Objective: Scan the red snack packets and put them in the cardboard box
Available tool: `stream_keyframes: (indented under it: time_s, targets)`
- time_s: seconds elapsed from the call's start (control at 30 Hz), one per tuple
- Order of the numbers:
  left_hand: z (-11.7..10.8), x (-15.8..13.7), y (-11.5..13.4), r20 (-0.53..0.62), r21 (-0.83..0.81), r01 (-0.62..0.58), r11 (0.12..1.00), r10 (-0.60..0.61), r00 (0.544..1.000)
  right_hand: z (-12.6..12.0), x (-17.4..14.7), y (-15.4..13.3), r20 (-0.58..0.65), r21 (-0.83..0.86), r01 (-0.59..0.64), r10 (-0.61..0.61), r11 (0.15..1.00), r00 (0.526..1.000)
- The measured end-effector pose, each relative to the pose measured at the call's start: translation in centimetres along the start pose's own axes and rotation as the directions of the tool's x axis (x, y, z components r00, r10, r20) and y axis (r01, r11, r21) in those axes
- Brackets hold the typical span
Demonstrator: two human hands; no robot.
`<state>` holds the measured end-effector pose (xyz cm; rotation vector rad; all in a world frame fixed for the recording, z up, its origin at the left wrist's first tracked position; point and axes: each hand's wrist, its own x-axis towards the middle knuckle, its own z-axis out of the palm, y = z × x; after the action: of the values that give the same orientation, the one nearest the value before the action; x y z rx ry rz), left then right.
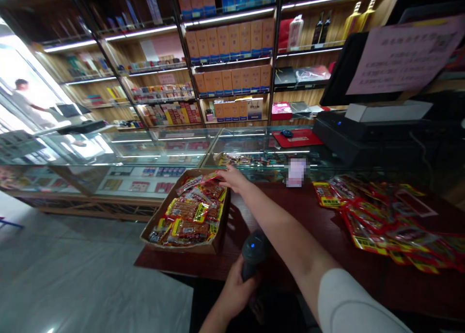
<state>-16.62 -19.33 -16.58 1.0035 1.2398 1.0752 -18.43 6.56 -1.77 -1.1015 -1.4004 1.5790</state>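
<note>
My left hand (236, 289) is wrapped around the handle of a dark barcode scanner (254, 248) with a small blue light on its head. My right hand (234, 179) reaches across to the far right corner of an open cardboard box (217, 243), fingers stretched and apart. A red-edged packet (209, 177) lies at its fingertips; I cannot make out a grip on it. Inside the box are many clear snack packets (187, 209) with red and yellow print. To the right, a loose pile of similar packets (378, 221) spreads over the dark red table (286, 265).
Beyond the table stands a glass display counter (247, 141) with a red mouse pad (298, 138) on it. A monitor (343, 71) bearing a pink paper notice is at right. Lit shelves with boxes (228, 42) line the back. A person (27, 103) is at far left.
</note>
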Motion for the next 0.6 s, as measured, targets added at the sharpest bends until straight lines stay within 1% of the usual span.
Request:
stream_keyframes:
  time_s: [0.03, 0.07, 0.1, 0.13, 0.17, 0.23, 0.3, 0.33, 0.37, 0.4, 0.43, 0.47, 0.5, 0.53, 0.57, 0.6]
  targets:
    - [0.0, 0.0, 0.0, -0.02, 0.01, 0.003, 1.0, -0.003, 1.0, 0.1, 0.0, 0.1, 0.007, -0.046, 0.014, -0.013, 0.999, 1.0]
    - [-0.1, 0.0, -0.1, -0.042, 0.022, 0.0, 1.0, 0.001, 0.999, -0.6, -0.3, 0.6, 0.005, -0.098, 0.033, -0.033, 0.995, 0.999]
    - [-0.1, 0.1, -0.1, -0.059, 0.032, -0.005, 0.999, 0.007, 0.998, -1.9, -0.8, 1.4, -0.006, -0.155, 0.057, -0.058, 0.986, 0.998]
    - [-0.2, 0.1, -0.1, -0.063, 0.038, -0.008, 0.999, 0.011, 0.998, -3.8, -1.7, 2.3, -0.026, -0.218, 0.079, -0.087, 0.973, 0.996]
    - [-0.4, 0.2, -0.1, -0.057, 0.04, -0.007, 0.999, 0.01, 0.998, -6.2, -2.9, 3.3, -0.058, -0.286, 0.093, -0.114, 0.954, 0.992]
    - [-0.6, 0.3, -0.1, -0.032, 0.036, -0.001, 0.999, 0.002, 0.999, -12.3, -5.7, 5.2, -0.153, -0.421, 0.082, -0.16, 0.903, 0.975]
    - [-0.6, 0.4, 0.1, -0.004, 0.039, 0.01, 0.999, -0.01, 1.0, -18.9, -8.2, 6.9, -0.3, -0.533, -0.001, -0.187, 0.846, 0.935]
    - [-0.6, 0.4, 0.2, 0.002, 0.043, 0.017, 0.999, -0.017, 1.0, -22.0, -9.2, 7.6, -0.385, -0.597, -0.066, -0.213, 0.799, 0.898]
    - [-0.5, 0.4, 0.4, 0.002, 0.05, 0.024, 0.998, -0.024, 1.0, -24.7, -9.9, 8.3, -0.456, -0.741, -0.203, -0.257, 0.64, 0.852]
    - [-0.4, 0.4, 0.6, -0.003, 0.058, 0.031, 0.998, -0.031, 1.0, -27.0, -10.4, 9.0, -0.488, -0.81, -0.311, -0.277, 0.497, 0.828]
    - [-0.3, 0.4, 0.8, -0.015, 0.062, 0.034, 0.997, -0.033, 0.999, -28.6, -10.8, 9.8, -0.497, -0.851, -0.392, -0.295, 0.35, 0.816]
    - [-0.3, 0.4, 0.9, -0.034, 0.063, 0.033, 0.997, -0.031, 0.999, -29.6, -11.1, 10.6, -0.486, -0.872, -0.435, -0.304, 0.222, 0.819]
    - [-0.2, 0.4, 1.0, -0.05, 0.062, 0.03, 0.998, -0.027, 0.998, -29.9, -11.5, 11.5, -0.461, -0.887, -0.439, -0.303, 0.141, 0.834]
    - [-0.1, 0.4, 1.1, -0.065, 0.06, 0.026, 0.998, -0.022, 0.998, -29.6, -11.9, 12.5, -0.429, -0.902, -0.421, -0.308, 0.094, 0.849]
    - [-0.1, 0.3, 1.1, -0.076, 0.058, 0.02, 0.998, -0.016, 0.997, -28.9, -12.6, 13.5, -0.389, -0.919, -0.387, -0.324, 0.072, 0.862]
    - [0.0, 0.3, 1.2, -0.083, 0.056, 0.014, 0.998, -0.009, 0.997, -27.8, -13.4, 14.5, -0.344, -0.937, -0.342, -0.349, 0.07, 0.872]
